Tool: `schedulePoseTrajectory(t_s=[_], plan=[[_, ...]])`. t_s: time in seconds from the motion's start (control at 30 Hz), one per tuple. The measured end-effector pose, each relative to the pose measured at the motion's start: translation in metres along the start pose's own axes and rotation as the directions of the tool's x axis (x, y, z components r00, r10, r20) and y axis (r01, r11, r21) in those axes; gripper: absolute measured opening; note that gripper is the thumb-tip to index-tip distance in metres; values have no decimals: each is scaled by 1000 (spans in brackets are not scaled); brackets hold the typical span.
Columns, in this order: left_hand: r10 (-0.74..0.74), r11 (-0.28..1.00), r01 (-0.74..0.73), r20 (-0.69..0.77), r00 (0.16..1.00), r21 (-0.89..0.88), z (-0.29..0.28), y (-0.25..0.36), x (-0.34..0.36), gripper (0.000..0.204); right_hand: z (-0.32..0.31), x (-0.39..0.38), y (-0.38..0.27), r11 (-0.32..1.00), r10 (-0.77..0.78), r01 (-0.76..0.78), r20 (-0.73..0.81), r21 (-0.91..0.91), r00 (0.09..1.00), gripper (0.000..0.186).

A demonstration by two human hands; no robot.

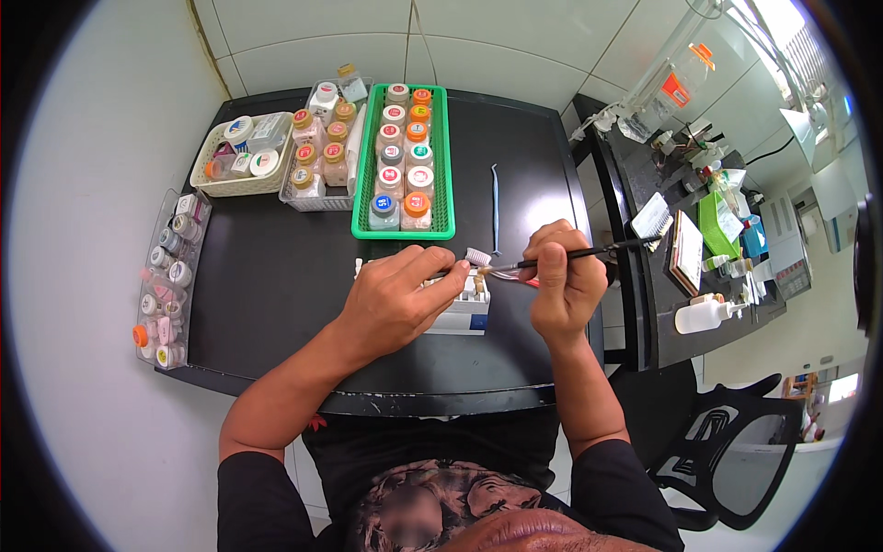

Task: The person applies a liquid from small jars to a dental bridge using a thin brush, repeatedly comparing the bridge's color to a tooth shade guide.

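Observation:
My right hand (566, 276) grips a slim dark-handled brush (607, 248), its tip pointing left toward my left fingertips. My left hand (405, 294) is closed at the fingertips on something small that I cannot make out, above a white block-like tray (460, 322) with small pieces in its top. A toothbrush (477, 257) with white bristles and a red-and-white handle lies just behind the brush tip, partly hidden by my right hand. Farther back, a thin light-blue tool (496, 212) lies lengthwise on the black desk (248, 322).
A green basket (449, 156) of lidded jars, a clear basket (317, 198), a cream basket (235, 187) and a long acrylic rack (170, 276) hold bottles. A side counter (670, 342) carries a white bottle (699, 316), notebook and green tray. A black mesh chair (745, 460) stands at right.

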State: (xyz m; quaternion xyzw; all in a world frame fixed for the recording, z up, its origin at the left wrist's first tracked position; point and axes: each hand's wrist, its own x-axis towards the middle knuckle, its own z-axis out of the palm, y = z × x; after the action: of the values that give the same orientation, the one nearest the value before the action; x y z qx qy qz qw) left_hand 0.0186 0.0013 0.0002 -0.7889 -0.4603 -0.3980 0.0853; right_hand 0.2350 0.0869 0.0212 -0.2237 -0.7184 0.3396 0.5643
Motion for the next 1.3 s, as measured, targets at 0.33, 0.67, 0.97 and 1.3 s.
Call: schedulePoseTrajectory(t_s=[0.33,0.67,0.97,1.3], plan=[[-4,1000,3,-31,1000,-20,-2,-2,1,37,-3,2,3,999,-37,38,65,-15,997,29],[2,999,-3,-31,1000,-37,0,-2,1,38,-4,3,3,994,21,-22,10,108,1000,29],[3,1000,-3,-10,1000,-28,0,0,0,38,-9,3,1,998,25,-32,116,58,993,28],[11,1000,-11,-11,1000,-28,1,0,0,37,-10,4,3,998,-23,17,101,55,995,27]])
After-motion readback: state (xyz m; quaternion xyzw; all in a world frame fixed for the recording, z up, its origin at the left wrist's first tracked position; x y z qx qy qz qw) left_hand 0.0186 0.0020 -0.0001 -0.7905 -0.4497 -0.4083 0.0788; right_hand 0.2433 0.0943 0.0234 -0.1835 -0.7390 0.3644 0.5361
